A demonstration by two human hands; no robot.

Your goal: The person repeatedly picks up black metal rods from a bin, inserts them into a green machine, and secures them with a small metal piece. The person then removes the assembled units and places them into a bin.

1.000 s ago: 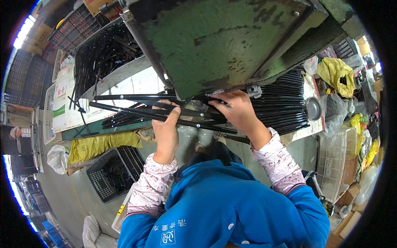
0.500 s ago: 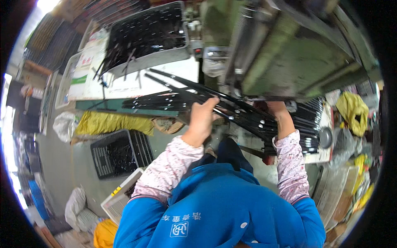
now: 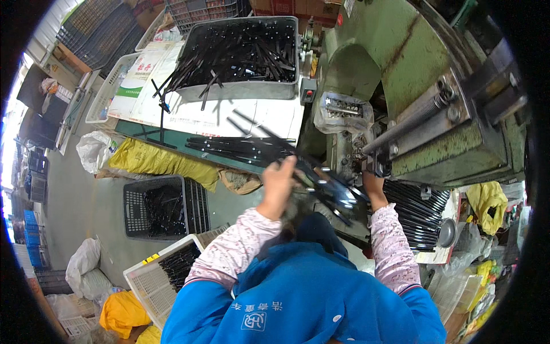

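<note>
My left hand (image 3: 278,184) is closed on a bundle of thin black metal strips (image 3: 323,188) in front of my waist. Motion blurs the bundle, which slants down to the right with bright glints along it. Further to the right, my right hand (image 3: 374,188) reaches in below the head of the green press (image 3: 452,132). The machine's edge hides its fingers, so I cannot tell whether they hold anything. Just past that hand, a dense row of similar black strips (image 3: 415,218) lies on the right-hand bench. More loose strips (image 3: 229,147) lie along the left table's front edge.
A grey bin (image 3: 240,90) heaped with black strips stands on the left table. A bagged tray of small parts (image 3: 342,112) sits beside the press. On the floor are a black crate (image 3: 129,215) and a white basket (image 3: 152,281). A round metal dish (image 3: 447,233) rests by the strip row.
The view has shifted, showing more of the press. The bundle in my left hand has swung and blurred; its right end no longer lies over the strip row. My right hand remains beneath the press head.
</note>
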